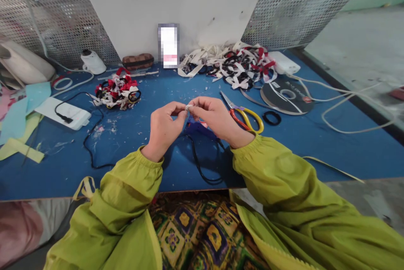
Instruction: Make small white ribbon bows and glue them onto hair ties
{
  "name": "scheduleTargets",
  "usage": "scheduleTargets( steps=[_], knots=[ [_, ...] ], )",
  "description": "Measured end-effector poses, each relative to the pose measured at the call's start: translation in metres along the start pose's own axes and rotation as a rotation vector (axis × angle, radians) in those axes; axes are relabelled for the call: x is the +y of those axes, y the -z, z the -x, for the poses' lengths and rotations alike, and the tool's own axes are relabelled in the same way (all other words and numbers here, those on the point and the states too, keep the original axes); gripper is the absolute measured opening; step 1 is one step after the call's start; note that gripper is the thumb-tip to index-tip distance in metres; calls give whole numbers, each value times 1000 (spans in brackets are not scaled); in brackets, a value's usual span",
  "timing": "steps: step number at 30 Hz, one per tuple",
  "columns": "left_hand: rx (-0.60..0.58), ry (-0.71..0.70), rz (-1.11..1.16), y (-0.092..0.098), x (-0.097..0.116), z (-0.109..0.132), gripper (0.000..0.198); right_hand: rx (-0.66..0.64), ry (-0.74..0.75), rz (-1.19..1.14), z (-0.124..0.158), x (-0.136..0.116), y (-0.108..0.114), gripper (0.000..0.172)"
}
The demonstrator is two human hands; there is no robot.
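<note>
My left hand [167, 124] and my right hand [213, 116] meet over the middle of the blue table, fingertips nearly touching. Both are closed in a pinch on a small whitish ribbon piece [189, 107], mostly covered by the fingers. Under the right hand sits a blue device [198, 128] with a black cord [197, 162]; the hand hides part of it. Scissors [241, 114] with red and yellow handles lie beside my right hand, blades partly apart. A black hair tie [272, 118] rests to their right.
A large heap of ribboned hair ties [233, 65] lies at the back, a smaller heap [118, 91] at left. A ribbon spool [286, 95] and white cable [334, 89] are at right. A white power strip [65, 113] and coloured strips [20, 112] lie at left.
</note>
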State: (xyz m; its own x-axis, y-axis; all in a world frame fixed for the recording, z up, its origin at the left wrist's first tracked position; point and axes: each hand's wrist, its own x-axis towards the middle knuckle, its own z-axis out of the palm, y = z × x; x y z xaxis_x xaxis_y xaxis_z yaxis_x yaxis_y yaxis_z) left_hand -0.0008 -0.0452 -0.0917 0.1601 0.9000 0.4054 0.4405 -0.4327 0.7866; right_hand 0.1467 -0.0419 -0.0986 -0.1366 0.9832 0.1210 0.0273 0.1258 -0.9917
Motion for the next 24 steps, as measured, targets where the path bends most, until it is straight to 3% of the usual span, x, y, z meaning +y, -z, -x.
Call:
scheduleTargets(
  steps=[7,13,18,24],
  knots=[
    [-7,-28,-65,0,-2,0,17,49,129,264,2,1,1,13],
    [5,-28,-42,-2,-5,1,18,109,192,344,5,0,-2,14],
    [-30,-68,-45,-3,-6,2,16,125,40,116,4,2,-2,15],
    [-86,-80,-78,-1,-3,0,15,-13,-227,-275,-2,2,6,15]
  ],
)
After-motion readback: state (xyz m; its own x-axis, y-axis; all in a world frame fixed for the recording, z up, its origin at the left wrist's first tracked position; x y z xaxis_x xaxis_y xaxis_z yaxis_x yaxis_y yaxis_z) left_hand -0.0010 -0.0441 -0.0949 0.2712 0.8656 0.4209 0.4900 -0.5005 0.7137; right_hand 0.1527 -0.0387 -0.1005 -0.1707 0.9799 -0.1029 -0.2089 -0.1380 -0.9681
